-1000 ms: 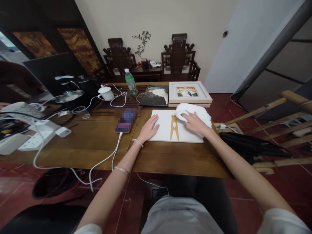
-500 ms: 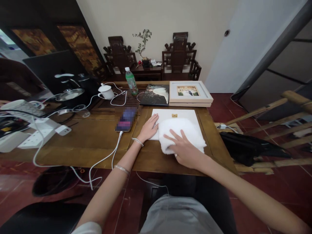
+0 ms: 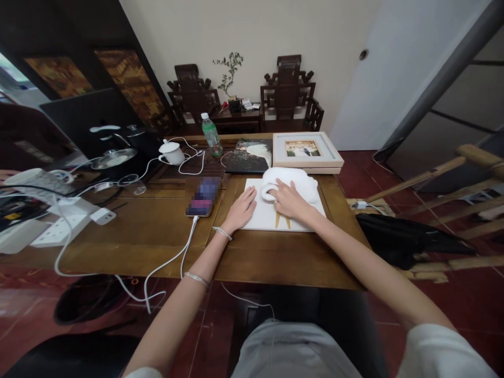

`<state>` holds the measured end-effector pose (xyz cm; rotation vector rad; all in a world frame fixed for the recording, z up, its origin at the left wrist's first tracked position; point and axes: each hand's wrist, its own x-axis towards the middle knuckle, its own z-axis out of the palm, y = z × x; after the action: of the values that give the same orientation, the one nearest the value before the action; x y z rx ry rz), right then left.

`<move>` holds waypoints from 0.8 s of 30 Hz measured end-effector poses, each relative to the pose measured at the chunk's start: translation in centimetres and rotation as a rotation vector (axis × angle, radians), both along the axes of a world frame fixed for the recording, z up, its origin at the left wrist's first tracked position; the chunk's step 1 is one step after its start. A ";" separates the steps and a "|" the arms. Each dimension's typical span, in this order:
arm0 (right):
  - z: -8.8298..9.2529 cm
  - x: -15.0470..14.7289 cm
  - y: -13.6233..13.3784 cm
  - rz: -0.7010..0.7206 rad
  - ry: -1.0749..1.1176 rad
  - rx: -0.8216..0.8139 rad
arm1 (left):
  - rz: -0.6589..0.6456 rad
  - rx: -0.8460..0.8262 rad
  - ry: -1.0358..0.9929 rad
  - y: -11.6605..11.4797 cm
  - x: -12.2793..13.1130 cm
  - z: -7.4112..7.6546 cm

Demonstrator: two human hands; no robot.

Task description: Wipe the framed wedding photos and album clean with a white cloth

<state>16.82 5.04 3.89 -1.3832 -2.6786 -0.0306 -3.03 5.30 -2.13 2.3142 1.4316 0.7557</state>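
A white flat board with a gold stand piece lies on the wooden table in front of me. My left hand rests flat and open on the board's left edge. My right hand presses a bunched white cloth against the far part of the board, fingers bent over the cloth. Part of the gold piece is hidden under my right hand.
A phone on a white cable lies left of the board. Behind it are a dark photo print, a framed photo, a green bottle and a white cup. Power strips and cables crowd the left side.
My right hand has pushed the white cloth from the near edge of the board up to its far end, uncovering the gold piece's lower part. The left hand stayed put.
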 end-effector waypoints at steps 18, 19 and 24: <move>1.1 0.3 -9.2 0.151 0.001 -0.096 | -0.011 0.036 -0.011 0.0 0.2 -0.1; 1.1 0.4 -7.9 0.127 0.003 -0.087 | -0.009 0.034 -0.012 0.0 0.2 -0.1; 0.4 -0.6 -1.7 0.036 -0.032 0.016 | -0.010 0.017 -0.037 0.0 0.3 -0.1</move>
<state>16.21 3.39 4.27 -1.3416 -2.7223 -0.0721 -2.76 5.29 -2.19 2.3061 1.4017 0.8058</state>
